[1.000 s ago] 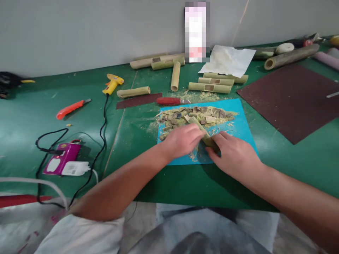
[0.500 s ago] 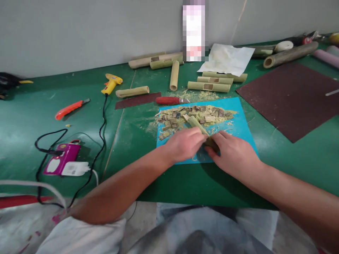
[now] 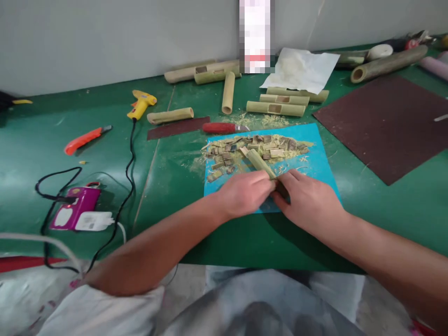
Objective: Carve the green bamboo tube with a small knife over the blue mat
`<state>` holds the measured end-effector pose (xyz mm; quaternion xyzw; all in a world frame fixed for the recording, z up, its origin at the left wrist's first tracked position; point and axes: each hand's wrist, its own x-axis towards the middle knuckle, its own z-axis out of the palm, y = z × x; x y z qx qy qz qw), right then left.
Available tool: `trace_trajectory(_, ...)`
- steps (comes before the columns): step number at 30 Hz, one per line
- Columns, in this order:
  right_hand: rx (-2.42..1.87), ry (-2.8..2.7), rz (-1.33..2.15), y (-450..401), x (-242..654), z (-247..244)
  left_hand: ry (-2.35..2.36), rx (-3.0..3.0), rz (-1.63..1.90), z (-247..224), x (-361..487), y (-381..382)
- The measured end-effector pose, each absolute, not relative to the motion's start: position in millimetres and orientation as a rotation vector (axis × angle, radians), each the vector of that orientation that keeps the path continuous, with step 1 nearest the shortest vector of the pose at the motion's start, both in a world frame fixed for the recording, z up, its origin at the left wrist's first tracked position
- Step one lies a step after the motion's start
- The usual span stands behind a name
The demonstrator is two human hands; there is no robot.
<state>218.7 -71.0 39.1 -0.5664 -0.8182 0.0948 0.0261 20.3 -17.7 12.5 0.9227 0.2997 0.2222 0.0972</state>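
A pale green bamboo piece slants over the blue sheet, its near end hidden by the fingers. My left hand is closed around its near part. Close beside it, my right hand is closed on the same bamboo, with a darker part showing between thumb and fingers. The two hands almost touch. Bamboo chips and shavings lie on the sheet beyond them. A red-handled knife rests just past the sheet's far edge.
Cut bamboo tubes and white paper lie at the back. On the left are a yellow glue gun, an orange cutter, a purple power strip and cables. A dark brown sheet lies at right.
The camera view has shifted slightly, moving the table items a little up and left. Both hands stay closed on the bamboo in nearly the same pose.
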Motion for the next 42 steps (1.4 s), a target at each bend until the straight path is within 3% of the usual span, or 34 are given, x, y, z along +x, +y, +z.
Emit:
trace_trajectory(4,-1.793,-2.524,0.284,-71.1,218.5,41.1,1.111,2.638,0.900,13.0,20.4,-15.7)
trace_trajectory(8,-1.785,-2.545,0.300,-70.2,217.9,42.5,0.885,2.670,0.714,12.0,20.5,-14.5)
trace_trajectory(12,-1.799,-2.523,0.288,-70.1,217.9,41.0,1.098,2.604,0.946,11.4,18.8,-10.9)
trace_trajectory(16,-1.784,-2.525,0.298,-70.0,218.5,38.6,0.914,2.674,0.754,11.9,19.3,-11.8)
trace_trajectory(20,-1.783,-2.513,0.286,-69.8,218.8,37.8,1.139,2.592,0.926,12.4,19.4,-12.0)
trace_trajectory(24,-1.774,-2.538,0.298,-70.3,218.6,40.0,0.978,2.629,0.732,12.7,18.6,-11.0)
trace_trajectory(28,-1.784,-2.542,0.286,-70.7,217.4,43.0,1.194,2.543,0.953,12.5,13.8,-3.6)
trace_trajectory(42,-1.788,-2.527,0.288,-71.7,217.7,40.7,1.047,2.539,0.945,15.2,19.6,-9.0)
